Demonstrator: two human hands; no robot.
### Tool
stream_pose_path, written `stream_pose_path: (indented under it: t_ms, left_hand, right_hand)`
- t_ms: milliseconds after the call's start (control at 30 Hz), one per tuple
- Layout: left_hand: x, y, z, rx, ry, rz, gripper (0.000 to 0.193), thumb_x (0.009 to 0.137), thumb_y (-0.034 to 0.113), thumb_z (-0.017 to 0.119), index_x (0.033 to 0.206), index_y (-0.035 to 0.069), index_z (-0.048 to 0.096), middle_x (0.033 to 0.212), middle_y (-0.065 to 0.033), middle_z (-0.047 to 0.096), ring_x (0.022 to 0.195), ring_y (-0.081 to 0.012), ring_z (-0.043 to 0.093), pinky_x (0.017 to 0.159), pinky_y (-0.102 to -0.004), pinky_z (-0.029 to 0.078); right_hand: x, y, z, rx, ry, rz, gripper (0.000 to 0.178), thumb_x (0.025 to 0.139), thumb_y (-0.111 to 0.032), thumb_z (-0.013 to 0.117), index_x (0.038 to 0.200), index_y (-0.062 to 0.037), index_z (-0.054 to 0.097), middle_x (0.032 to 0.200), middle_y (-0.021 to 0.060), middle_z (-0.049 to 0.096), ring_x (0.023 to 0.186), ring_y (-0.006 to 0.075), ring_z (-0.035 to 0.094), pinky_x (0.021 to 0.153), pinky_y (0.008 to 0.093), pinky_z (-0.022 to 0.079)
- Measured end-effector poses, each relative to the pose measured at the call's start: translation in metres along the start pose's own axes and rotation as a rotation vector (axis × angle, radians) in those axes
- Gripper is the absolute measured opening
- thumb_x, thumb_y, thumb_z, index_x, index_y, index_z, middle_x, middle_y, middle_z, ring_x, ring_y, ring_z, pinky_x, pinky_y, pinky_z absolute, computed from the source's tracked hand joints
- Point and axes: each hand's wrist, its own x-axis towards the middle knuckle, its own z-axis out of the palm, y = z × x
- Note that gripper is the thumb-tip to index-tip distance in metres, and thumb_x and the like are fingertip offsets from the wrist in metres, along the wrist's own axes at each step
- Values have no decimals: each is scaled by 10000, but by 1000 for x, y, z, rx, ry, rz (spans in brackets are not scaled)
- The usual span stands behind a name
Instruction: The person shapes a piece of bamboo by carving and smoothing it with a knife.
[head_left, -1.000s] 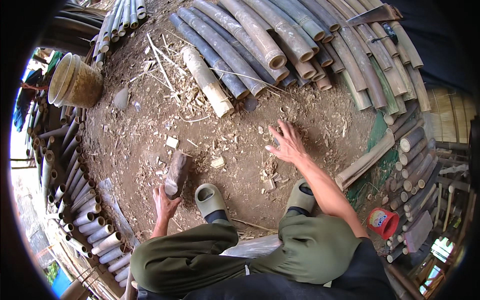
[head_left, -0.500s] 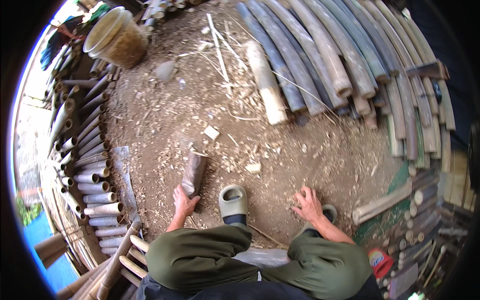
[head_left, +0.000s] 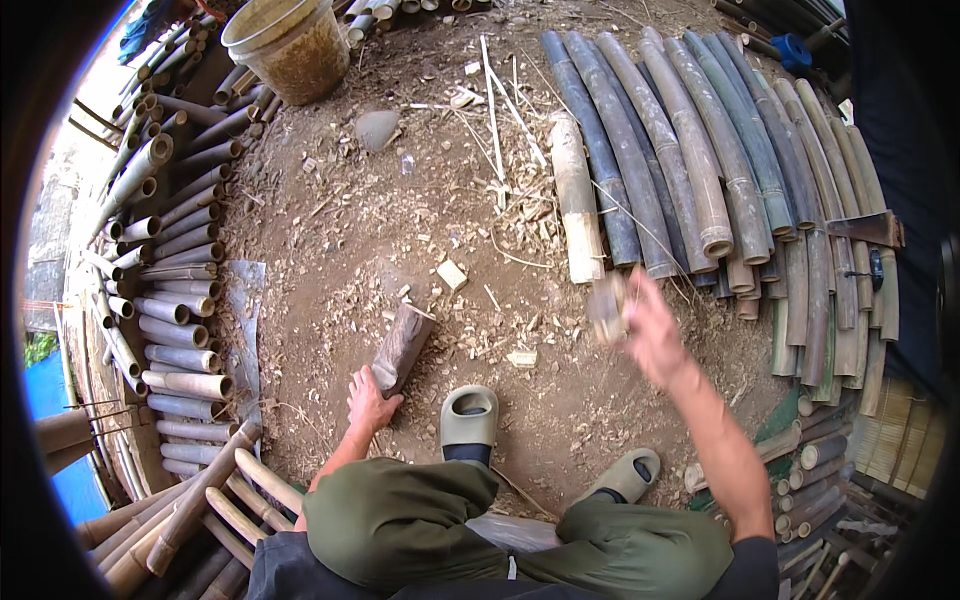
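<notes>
A short dark block of wood (head_left: 403, 350) rests on the ground, tilted to the right at its far end. My left hand (head_left: 374, 402) is closed round its near end, the thumb on the right side. My right hand (head_left: 655, 335) is raised out ahead on the right, smeared by motion. At its fingertips is a short brownish piece (head_left: 607, 310), perhaps a bamboo offcut, too blurred to make out fully. Just beyond it lies a partly peeled bamboo pole (head_left: 576, 200) with a pale near end.
Bamboo poles (head_left: 700, 150) lie side by side at the far right, with a blade-like tool (head_left: 868, 229) on them. Cut bamboo tubes (head_left: 185, 355) are stacked at left. A dirty bucket (head_left: 290, 60) stands far left. Wood chips cover the soil round my slippers (head_left: 469, 420).
My right hand has risen from the ground beside my right foot and swung forward, with a short piece now at its fingers. My left hand stays on the block. The view has shifted.
</notes>
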Motion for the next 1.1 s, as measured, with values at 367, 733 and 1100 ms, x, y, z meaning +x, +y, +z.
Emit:
stream_pose_path:
  t_ms: [367,733,1100]
  left_hand:
    - [-2,10,-7,14,5,-41,945,710,299,852,1416,9,295,1380,-190,418,1284,-419,425,1035,-577,391]
    - [-5,0,0,-21,19,25,947,704,294,838,1431,17,299,1350,-202,454,1250,-415,449,1007,-551,408]
    - [26,173,-53,261,-58,1070,865,659,303,837,1395,97,434,1284,-150,509,1189,-354,508,993,-470,429]
  right_hand:
    - [51,149,45,-1937,-624,-537,555,952,-279,589,1471,-175,420,1510,122,382,1399,330,370,1137,452,399]
    - [106,-20,98,-1387,141,-1216,650,853,29,586,1465,-54,385,1392,219,435,1257,368,505,1071,437,477]
    - [-197,123,-108,-351,335,-59,218,948,-36,453,977,4,665,790,26,653,619,92,595,578,261,471]
